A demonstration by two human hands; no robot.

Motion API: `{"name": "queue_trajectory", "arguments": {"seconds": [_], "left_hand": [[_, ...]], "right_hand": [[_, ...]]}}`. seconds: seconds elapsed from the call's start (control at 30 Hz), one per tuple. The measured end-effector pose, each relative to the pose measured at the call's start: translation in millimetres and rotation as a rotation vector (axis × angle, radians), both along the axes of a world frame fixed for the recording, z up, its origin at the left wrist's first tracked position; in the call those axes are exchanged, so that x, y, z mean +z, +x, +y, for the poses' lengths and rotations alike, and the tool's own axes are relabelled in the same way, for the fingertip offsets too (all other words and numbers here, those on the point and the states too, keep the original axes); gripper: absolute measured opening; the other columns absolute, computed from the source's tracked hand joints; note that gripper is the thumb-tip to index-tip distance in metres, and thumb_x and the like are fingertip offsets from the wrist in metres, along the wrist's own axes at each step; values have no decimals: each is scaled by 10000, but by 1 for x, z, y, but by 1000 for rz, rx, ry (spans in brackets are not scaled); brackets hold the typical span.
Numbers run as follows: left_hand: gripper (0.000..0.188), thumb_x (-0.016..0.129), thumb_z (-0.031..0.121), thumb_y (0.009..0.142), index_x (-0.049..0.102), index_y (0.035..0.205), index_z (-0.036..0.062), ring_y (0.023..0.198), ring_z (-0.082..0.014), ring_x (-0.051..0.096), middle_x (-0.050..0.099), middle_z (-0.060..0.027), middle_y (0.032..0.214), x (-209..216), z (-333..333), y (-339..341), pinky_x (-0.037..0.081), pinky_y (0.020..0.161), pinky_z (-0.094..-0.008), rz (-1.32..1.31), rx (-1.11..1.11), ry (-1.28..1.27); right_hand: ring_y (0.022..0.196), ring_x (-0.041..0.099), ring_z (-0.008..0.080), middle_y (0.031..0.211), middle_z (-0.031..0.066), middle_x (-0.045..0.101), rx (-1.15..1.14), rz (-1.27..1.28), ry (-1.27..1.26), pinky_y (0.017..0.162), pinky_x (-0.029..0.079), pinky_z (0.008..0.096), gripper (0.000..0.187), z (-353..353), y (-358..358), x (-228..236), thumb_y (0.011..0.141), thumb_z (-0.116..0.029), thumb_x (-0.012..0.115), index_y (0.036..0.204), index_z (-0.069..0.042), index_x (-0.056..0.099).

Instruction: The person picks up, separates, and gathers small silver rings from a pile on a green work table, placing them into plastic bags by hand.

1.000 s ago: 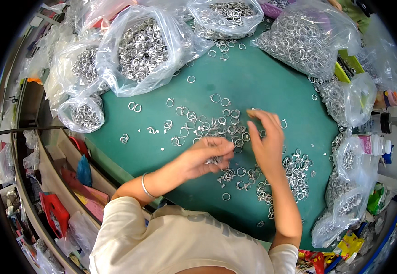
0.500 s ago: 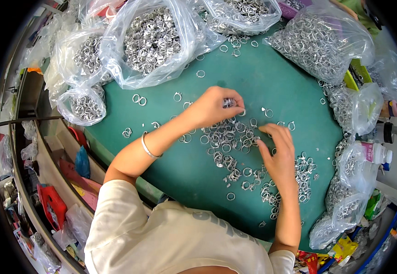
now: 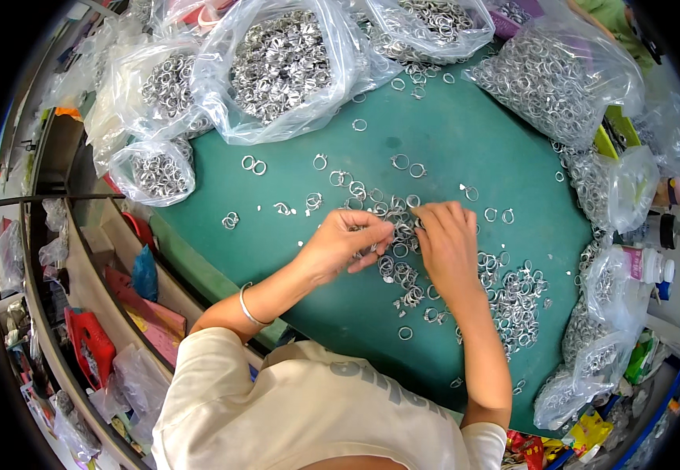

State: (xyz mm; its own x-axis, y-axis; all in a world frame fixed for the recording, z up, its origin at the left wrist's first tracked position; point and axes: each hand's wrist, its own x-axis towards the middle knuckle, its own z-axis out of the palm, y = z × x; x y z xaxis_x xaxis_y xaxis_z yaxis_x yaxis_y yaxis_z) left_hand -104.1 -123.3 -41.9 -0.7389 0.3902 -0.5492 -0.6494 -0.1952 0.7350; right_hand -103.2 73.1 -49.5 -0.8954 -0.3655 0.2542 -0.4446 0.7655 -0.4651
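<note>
Silver rings (image 3: pixel 402 276) lie in a loose pile on the green tabletop. Over the pile's left side, my left hand (image 3: pixel 346 244) is closed around several silver rings, partly hidden by its curled fingers. Its thumb and forefinger meet near the pile. My right hand (image 3: pixel 451 249) is just to the right, palm down, with fingers bent and pressed together at the rings. What its fingertips pinch, if anything, is hidden. A second heap of rings (image 3: pixel 518 309) lies right of my right forearm. A metal bangle (image 3: pixel 250 305) circles my left wrist.
Clear plastic bags of silver rings, including a large open bag (image 3: pixel 281 66) and a full bag (image 3: pixel 547 78), line the green table (image 3: pixel 277 235) at the back and right. Single rings (image 3: pixel 254 164) are scattered around. Shelves with a red tray (image 3: pixel 89 348) stand at left.
My left hand has come down and toward me, from above the pile to its left side. My right hand has shifted slightly left, its fingers drawing together. The view has moved slightly.
</note>
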Motion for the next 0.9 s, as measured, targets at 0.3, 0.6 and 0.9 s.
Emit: {"name": "queue_trajectory", "arguments": {"seconds": [0.3,0.6,0.9], "left_hand": [[444,514,462,935,665,958,45,536,-89,565,623,-26,739,9,3,27,342,381,-179,-589,14,76],[144,598,84,898,690,989,18,482,-57,449,584,-8,745,-2,-40,26,254,380,-193,137,16,-94],[241,732,62,743,697,981,71,605,-199,550,576,-90,778,-13,-48,-31,461,562,-320,1023,12,-986]], "right_hand": [[983,568,260,1010,63,632,222,-380,-440,914,382,407,289,-15,37,29,758,-38,681,1037,-35,608],[1084,505,289,1082,76,562,90,-88,-76,938,371,441,345,-22,19,-7,717,-60,706,1046,-60,601],[1030,512,277,985,70,574,-5,-62,-105,901,371,418,305,-28,20,9,703,-89,728,986,-57,620]]}}
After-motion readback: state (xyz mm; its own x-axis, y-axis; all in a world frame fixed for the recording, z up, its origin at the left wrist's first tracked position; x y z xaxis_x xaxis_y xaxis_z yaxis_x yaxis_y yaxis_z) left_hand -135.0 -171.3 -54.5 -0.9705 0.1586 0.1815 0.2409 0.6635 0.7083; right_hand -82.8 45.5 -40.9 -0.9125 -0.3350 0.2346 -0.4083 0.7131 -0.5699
